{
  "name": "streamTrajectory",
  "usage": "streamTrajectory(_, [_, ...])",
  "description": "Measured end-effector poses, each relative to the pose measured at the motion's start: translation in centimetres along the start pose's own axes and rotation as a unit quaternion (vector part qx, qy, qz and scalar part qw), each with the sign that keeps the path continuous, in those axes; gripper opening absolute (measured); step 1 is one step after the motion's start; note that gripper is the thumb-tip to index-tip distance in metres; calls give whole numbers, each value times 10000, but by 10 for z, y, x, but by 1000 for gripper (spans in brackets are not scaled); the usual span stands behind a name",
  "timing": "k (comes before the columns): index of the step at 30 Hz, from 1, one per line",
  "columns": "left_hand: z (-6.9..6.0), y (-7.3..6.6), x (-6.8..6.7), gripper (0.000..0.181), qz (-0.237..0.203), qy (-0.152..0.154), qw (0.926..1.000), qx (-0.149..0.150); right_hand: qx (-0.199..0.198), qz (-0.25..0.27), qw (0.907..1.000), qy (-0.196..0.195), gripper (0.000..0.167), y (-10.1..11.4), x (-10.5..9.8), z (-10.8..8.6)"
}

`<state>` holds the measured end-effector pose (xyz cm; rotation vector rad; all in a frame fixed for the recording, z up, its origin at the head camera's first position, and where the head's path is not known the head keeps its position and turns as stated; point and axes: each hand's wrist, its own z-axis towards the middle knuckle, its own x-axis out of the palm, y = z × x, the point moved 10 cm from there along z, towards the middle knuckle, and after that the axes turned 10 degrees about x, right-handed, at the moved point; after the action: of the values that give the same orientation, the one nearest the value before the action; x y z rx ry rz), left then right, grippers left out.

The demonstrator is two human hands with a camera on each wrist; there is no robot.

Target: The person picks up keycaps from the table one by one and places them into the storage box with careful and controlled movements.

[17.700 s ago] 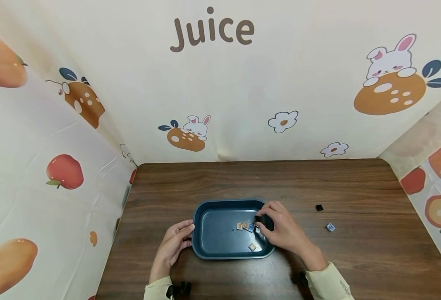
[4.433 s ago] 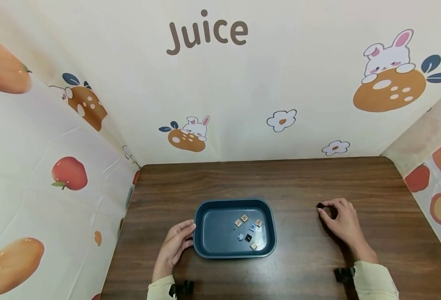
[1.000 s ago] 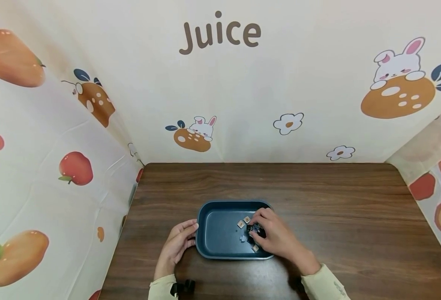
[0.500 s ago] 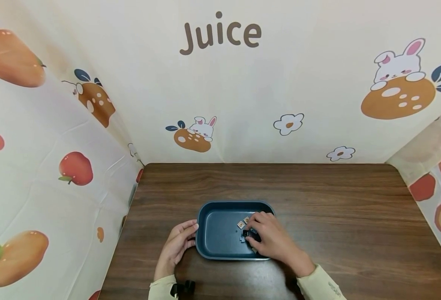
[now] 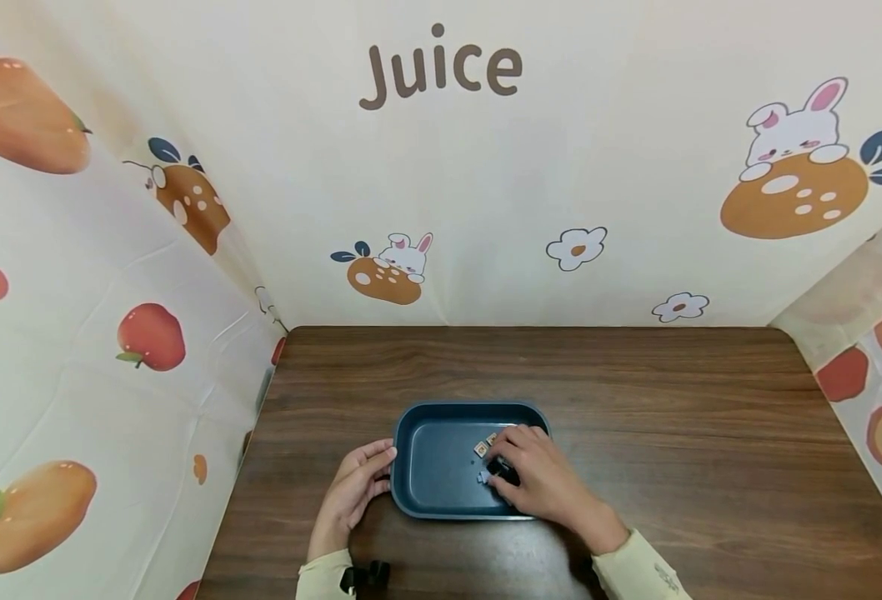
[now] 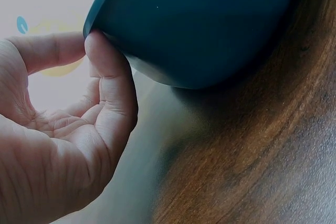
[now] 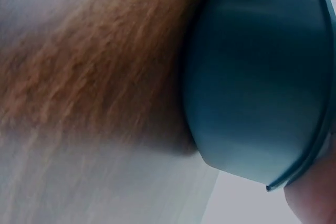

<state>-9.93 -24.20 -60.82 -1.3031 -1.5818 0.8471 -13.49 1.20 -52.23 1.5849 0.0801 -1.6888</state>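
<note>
A dark blue rectangular tray [image 5: 471, 405] sits on the table in the head view. My left hand [image 5: 354, 483] pinches its left rim between thumb and fingers, also plain in the left wrist view, where the tray wall [image 6: 184, 30] shows. Over the tray's right part, my right hand [image 5: 546, 475] reaches down with bent fingers. A dark patch lies between its fingertips; whether it grips a black block there is unclear. Beside those fingertips are a small light blue piece [image 5: 483, 477] and two small beige square blocks [image 5: 481, 449]. Other pieces are hidden under the hand.
The brown wooden table [image 5: 666, 417] extends around the tray. A printed cloth [image 5: 486, 183] hangs behind and at both sides. In the right wrist view the tray's outer wall [image 7: 252, 77] fills much of the frame.
The right hand, which held a black block right of the tray, brought it over the tray's small pieces and lately shifted slightly left. The left hand has stayed on the rim.
</note>
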Motion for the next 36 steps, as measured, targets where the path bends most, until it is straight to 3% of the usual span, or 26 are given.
streamTrajectory(11, [5,3,-5,31,41,-75,10000,14,82,392,9970,-665,36,-13,-32,-1])
streamTrajectory(22, [6,2,-11,37,111,-140,9998,2,646,401,9901,-1178,33,-44,-72,-8])
streamTrajectory(28, [3,0,-15,46,339,-468,9983,29,984,238,9867,-1268,35,-63,-86,-19])
streamTrajectory(33, [-2,-10,-19,42,852,-912,9913,424,1170,166,9852,-1238,42,-73,-90,-27])
streamTrajectory(36, [-8,-26,-21,39,1665,-1240,9743,879,1274,175,9845,-1194,47,-78,-90,-32])
